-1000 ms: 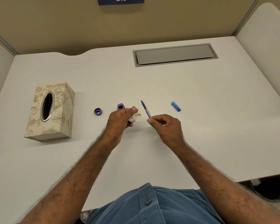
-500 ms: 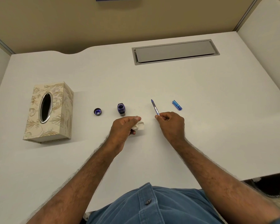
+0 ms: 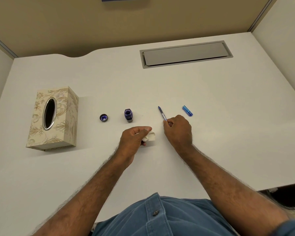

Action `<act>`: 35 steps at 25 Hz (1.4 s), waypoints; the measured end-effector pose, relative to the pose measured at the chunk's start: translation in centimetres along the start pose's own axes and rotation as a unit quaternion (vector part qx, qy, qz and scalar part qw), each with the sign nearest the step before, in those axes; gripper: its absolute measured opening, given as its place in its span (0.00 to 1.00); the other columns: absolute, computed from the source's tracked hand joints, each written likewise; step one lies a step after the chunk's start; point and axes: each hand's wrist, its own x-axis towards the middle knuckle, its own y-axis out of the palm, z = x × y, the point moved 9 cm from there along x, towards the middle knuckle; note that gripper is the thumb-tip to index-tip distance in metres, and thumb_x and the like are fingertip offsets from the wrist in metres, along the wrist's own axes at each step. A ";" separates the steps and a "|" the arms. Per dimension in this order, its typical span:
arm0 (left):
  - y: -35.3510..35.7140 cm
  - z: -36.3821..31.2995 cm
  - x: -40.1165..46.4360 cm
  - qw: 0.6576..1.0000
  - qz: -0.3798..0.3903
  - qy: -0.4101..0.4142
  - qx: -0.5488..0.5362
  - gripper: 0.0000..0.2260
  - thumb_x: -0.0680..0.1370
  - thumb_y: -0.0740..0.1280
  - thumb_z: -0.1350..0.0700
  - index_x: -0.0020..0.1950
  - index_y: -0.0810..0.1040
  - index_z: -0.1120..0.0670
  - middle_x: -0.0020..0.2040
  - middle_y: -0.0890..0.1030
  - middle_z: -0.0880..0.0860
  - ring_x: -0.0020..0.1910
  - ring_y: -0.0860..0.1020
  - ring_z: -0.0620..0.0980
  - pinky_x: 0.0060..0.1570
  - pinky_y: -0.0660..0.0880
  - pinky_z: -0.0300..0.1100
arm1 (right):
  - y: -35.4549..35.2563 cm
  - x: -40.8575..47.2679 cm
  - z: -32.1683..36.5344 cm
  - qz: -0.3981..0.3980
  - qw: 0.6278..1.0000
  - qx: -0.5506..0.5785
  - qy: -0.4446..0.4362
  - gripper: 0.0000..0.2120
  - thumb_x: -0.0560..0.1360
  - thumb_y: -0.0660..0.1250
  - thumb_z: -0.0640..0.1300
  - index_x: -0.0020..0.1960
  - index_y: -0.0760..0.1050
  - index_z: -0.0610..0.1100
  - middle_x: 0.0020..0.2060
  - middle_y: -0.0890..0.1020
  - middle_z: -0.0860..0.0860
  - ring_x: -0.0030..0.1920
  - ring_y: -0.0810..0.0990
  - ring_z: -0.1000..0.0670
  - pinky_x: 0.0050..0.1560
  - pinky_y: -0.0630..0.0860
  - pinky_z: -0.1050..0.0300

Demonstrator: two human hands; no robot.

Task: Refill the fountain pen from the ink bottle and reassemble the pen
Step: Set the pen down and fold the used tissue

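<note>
The blue fountain pen (image 3: 161,113) points away from me, its rear end pinched by my right hand (image 3: 178,130) low over the white desk (image 3: 211,133). A crumpled white tissue (image 3: 150,136) is held in my left hand (image 3: 134,138), just left of the right hand. The small open ink bottle (image 3: 128,114) stands upright beyond my left hand. Its dark lid (image 3: 103,118) lies to the left of the bottle, inner side up. A blue pen cap (image 3: 187,110) lies on the desk to the right of the pen.
A patterned tissue box (image 3: 53,118) stands at the left of the desk. A grey cable hatch (image 3: 186,54) is set into the desk at the back. Partition walls close in the back and both sides.
My right hand has carried the pen to the right and lowered it toward the desk. My left hand, still holding the tissue, has dropped slightly toward me, uncovering the ink bottle.
</note>
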 end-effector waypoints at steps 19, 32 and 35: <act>-0.5 -0.6 -0.9 1.000 -0.015 0.008 -0.016 0.08 0.81 0.74 0.54 0.56 0.89 0.56 0.50 0.89 0.55 0.36 0.76 0.49 0.41 0.76 0.42 | 0.0 -0.6 1.1 0.000 0.996 -0.072 -0.050 0.17 0.84 0.67 0.51 0.53 0.85 0.38 0.47 0.85 0.43 0.49 0.82 0.42 0.53 0.80 0.44; -0.6 -1.3 -1.5 0.999 -0.021 0.018 -0.035 0.09 0.82 0.72 0.56 0.58 0.88 0.58 0.48 0.88 0.55 0.35 0.75 0.48 0.45 0.75 0.45 | -1.0 -0.7 0.5 0.006 0.999 0.000 -0.046 0.18 0.80 0.73 0.55 0.56 0.86 0.40 0.50 0.85 0.44 0.53 0.82 0.42 0.55 0.76 0.49; -0.7 -1.5 -1.6 0.999 -0.021 0.023 -0.040 0.08 0.82 0.72 0.56 0.57 0.89 0.57 0.46 0.88 0.53 0.34 0.75 0.48 0.45 0.75 0.45 | -1.2 -0.8 0.2 0.003 0.999 0.019 -0.040 0.23 0.79 0.73 0.59 0.62 0.85 0.40 0.54 0.85 0.45 0.56 0.82 0.44 0.59 0.77 0.50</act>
